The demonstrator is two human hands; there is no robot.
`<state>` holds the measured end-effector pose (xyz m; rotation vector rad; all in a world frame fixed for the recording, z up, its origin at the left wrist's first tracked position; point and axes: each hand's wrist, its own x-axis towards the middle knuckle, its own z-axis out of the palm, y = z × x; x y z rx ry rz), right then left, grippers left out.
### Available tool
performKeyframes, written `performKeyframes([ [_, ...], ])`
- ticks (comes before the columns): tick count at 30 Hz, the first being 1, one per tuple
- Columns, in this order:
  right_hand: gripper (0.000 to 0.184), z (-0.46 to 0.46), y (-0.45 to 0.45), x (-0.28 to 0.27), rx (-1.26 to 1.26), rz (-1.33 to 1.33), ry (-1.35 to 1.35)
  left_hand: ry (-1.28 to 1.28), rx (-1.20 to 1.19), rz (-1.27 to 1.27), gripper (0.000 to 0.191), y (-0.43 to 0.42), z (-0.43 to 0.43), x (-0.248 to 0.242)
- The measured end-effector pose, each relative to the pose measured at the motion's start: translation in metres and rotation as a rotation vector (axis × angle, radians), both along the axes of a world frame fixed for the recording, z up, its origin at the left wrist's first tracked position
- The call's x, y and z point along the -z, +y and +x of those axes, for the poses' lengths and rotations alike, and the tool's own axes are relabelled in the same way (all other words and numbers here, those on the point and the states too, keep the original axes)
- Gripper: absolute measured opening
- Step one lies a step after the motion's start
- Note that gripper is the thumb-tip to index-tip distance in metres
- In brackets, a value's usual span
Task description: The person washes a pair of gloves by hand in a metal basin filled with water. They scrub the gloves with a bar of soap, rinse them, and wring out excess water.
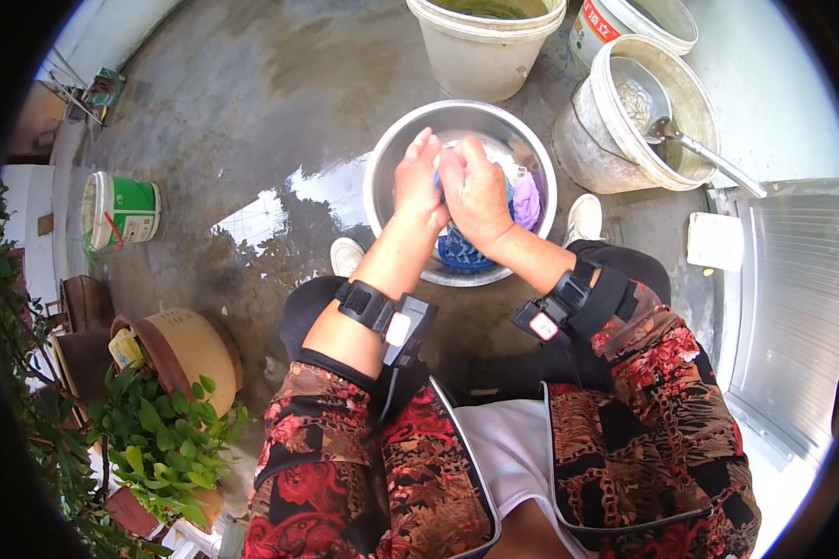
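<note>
A stainless steel basin point(384, 133) stands on the floor in front of me, between my feet. Over it, my left hand point(417, 183) and my right hand point(474, 197) are pressed together. A bit of blue cloth shows between them, and both hands appear closed on it. Patterned blue cloth point(463, 250) lies under my wrists, inside the basin's near wall. To the right of my right hand is a purple cloth point(526, 201). Whitish material lies behind my fingers. My hands hide much of the basin's inside.
Beyond the basin stands a white bucket point(486, 59) of water. At right, another bucket point(594, 140) holds a long-handled ladle point(713, 157); a third bucket point(594, 31) is behind it. A green-labelled pail point(134, 209) and potted plants point(161, 426) are at left. The concrete floor point(252, 126) is wet.
</note>
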<state>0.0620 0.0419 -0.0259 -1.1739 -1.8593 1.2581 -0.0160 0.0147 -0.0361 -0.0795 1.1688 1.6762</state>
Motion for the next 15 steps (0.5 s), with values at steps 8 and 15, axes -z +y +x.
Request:
performKeyframes([
  [8,0.027,0.003,0.014,0.021,0.164,0.111,-0.05,0.032,0.056,-0.142,0.036,-0.001,0.013,0.015],
  [15,0.021,0.002,-0.002,0.015,0.017,0.251,0.023,-0.172,-0.039,-0.171,0.041,-0.007,0.014,0.002],
])
